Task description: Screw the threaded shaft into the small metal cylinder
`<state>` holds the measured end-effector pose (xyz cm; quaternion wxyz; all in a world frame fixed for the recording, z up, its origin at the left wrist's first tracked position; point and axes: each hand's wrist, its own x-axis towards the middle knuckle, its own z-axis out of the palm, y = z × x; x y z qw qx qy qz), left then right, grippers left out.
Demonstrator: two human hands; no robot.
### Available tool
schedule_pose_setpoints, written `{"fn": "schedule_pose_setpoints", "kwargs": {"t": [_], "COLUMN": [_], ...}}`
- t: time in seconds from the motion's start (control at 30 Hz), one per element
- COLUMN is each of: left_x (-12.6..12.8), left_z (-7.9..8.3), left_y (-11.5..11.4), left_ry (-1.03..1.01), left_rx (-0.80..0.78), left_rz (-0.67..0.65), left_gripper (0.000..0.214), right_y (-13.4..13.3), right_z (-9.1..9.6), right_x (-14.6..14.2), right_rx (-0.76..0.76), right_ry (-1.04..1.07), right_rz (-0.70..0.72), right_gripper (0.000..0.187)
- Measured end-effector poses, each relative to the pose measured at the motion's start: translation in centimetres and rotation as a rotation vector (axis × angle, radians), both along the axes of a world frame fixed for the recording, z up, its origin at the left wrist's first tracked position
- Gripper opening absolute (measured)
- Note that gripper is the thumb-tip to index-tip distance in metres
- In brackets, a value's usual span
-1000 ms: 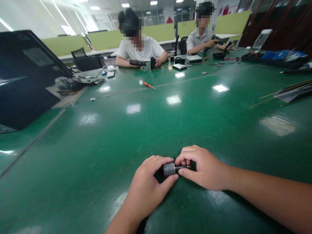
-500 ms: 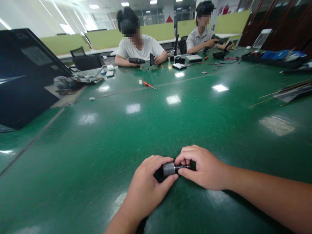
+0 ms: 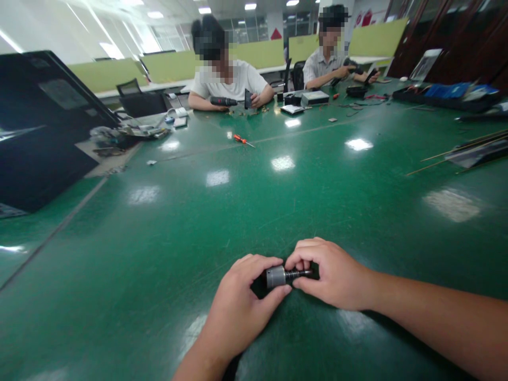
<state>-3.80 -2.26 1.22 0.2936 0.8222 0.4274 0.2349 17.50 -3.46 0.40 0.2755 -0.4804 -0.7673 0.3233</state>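
A small grey metal cylinder (image 3: 275,276) with a thin dark threaded shaft (image 3: 298,274) sticking out of its right end lies low over the green table (image 3: 254,201), near the front edge. My left hand (image 3: 238,307) is closed round the cylinder, thumb and fingers pinching its body. My right hand (image 3: 331,274) is closed on the shaft, fingertips pinched around it. Both hands meet at the part. The far ends of the part are hidden inside my fingers.
An orange-handled screwdriver (image 3: 240,139) lies mid-table. Two people sit at the far side, one holding a dark power tool (image 3: 222,101). A black case (image 3: 43,127) stands at the left with clutter beside it. Thin rods and a dark sheet (image 3: 472,151) lie at the right.
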Motion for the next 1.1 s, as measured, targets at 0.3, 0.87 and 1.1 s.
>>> {"fn": "schedule_pose_setpoints", "kwargs": {"t": [0.3,0.87,1.1], "left_x": [-0.08,-0.65,-0.66], "left_z": [0.09,-0.09,0.23], "left_y": [-0.1,0.0,0.05], "left_ry": [-0.001,-0.069,-0.08], "left_rx": [-0.013,-0.052,-0.084], "left_rz": [0.018,0.112,0.148], "left_gripper": [0.025,0.025,0.024], "right_y": [-0.13,0.1,0.34], "right_z": [0.16,0.68,0.15], "right_x": [-0.09,-0.22,-0.09], "right_rx": [-0.008,-0.045,-0.061], "right_ry": [0.053,0.041,0.143], "right_rz": [-0.016,-0.022,-0.041], "right_gripper": [0.011,0.016,0.028]}}
